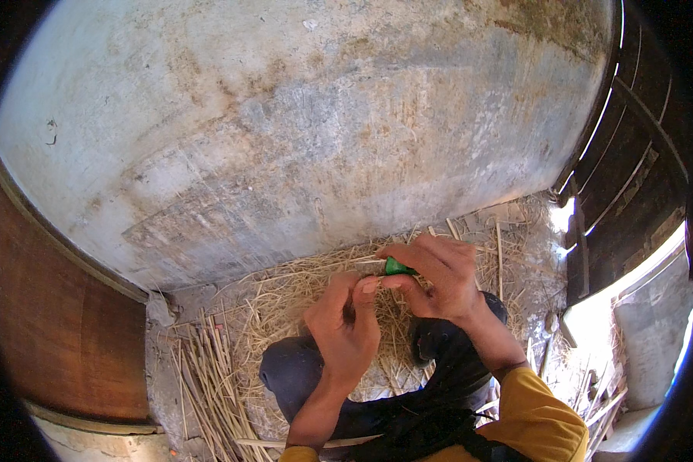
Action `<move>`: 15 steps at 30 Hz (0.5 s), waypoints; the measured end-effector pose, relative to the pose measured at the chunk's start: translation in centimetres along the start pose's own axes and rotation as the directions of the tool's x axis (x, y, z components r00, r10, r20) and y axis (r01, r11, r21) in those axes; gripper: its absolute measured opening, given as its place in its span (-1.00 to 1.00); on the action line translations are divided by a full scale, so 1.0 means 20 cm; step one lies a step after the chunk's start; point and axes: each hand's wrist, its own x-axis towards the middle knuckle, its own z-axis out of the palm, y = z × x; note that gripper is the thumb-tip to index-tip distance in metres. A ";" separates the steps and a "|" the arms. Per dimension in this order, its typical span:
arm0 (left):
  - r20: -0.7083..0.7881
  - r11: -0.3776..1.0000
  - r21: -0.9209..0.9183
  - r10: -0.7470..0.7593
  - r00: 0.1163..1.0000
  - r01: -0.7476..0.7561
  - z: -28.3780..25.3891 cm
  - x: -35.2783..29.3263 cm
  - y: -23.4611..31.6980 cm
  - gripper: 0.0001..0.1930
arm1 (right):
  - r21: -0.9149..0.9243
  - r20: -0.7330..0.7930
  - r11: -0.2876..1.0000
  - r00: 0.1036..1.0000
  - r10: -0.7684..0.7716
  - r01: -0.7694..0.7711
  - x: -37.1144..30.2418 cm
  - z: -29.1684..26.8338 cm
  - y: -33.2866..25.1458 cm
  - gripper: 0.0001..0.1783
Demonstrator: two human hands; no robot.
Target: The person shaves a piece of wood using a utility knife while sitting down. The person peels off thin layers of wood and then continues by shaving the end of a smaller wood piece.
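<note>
Above my knees, my two hands meet with their fingertips almost touching. My right hand (443, 277) is closed round a small green object (396, 266), which shows between its thumb and index finger; the fingers cover most of it, so its kind is unclear. Just left of it, my left hand (343, 319) is closed in a pinch, thumb against fingers. Whatever lies in that pinch is too thin and too covered to make out. A pale, narrow sliver (367, 262) shows beside the green object, above the left fingertips.
Loose straw-like shavings (285, 296) cover the floor around my legs. Long split sticks (208, 369) lie in a pile at the left. A stained plaster wall (323, 154) rises close in front, a brown wooden panel (61, 308) stands left, and dark slatted boards (631, 154) stand right.
</note>
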 end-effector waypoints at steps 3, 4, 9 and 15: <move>0.016 0.997 -0.075 -0.029 0.999 0.030 0.02 0.00 -0.03 -0.76 | 0.029 -0.009 0.996 0.997 0.081 -0.081 0.00 0.00 0.02 -0.62; 0.025 0.990 -0.138 -0.039 0.999 0.042 0.03 0.00 -0.03 -0.74 | 0.028 -0.010 0.996 0.997 0.081 -0.081 0.00 -0.01 0.03 -0.62; 0.149 0.943 -0.276 -0.149 0.978 0.185 0.02 0.01 -0.04 -0.68 | 0.156 -0.046 0.977 0.987 0.155 -0.146 0.01 -0.02 0.08 -0.66; 0.134 0.949 -0.281 -0.106 0.985 0.141 0.03 -0.01 -0.09 -0.64 | 0.168 0.087 0.985 0.996 0.020 -0.035 -0.01 -0.03 0.11 -0.63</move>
